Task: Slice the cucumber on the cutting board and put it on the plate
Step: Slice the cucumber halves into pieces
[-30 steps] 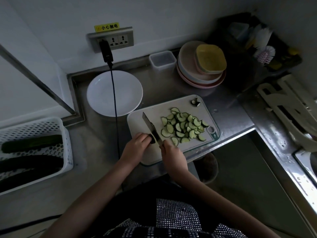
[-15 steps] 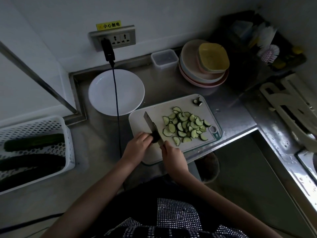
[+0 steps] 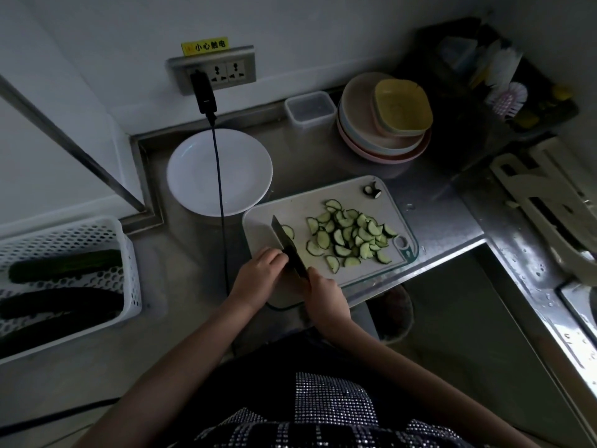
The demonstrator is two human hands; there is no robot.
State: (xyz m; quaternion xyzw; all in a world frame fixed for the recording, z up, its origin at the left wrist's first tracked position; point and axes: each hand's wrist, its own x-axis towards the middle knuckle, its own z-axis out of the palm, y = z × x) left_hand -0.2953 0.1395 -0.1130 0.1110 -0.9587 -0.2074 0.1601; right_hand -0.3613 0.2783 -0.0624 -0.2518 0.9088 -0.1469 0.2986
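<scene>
At centre frame, on a steel counter, a person slices cucumber on a white board point(image 3: 326, 202): the right hand point(image 3: 326, 294) clenches the knife point(image 3: 288, 245) by its handle, blade angled toward the upper left, while the left hand point(image 3: 258, 276) curls its fingers just left of the blade, apparently pinning the last stub of cucumber, which is hidden beneath them; whether they actually grasp it cannot be told. One fresh slice point(image 3: 287, 231) lies against the blade's right side, and a heap of slices point(image 3: 350, 236), too many and too overlapped to count, sits right of it, seemingly pushed clear of the cutting line. One trimmed end point(image 3: 371, 190) lies discarded at the board's upper right corner. One white plate point(image 3: 193, 176) waits bare at upper left of the board, near enough for an easy transfer, crossed by a black cable point(image 3: 219, 189) from the wall socket point(image 3: 211, 71). At far left, a white basket point(image 3: 64, 234) holds three whole dark vegetables in reserve. Stacked dishes point(image 3: 358, 124) and one clear tub point(image 3: 310, 108) stand behind.
</scene>
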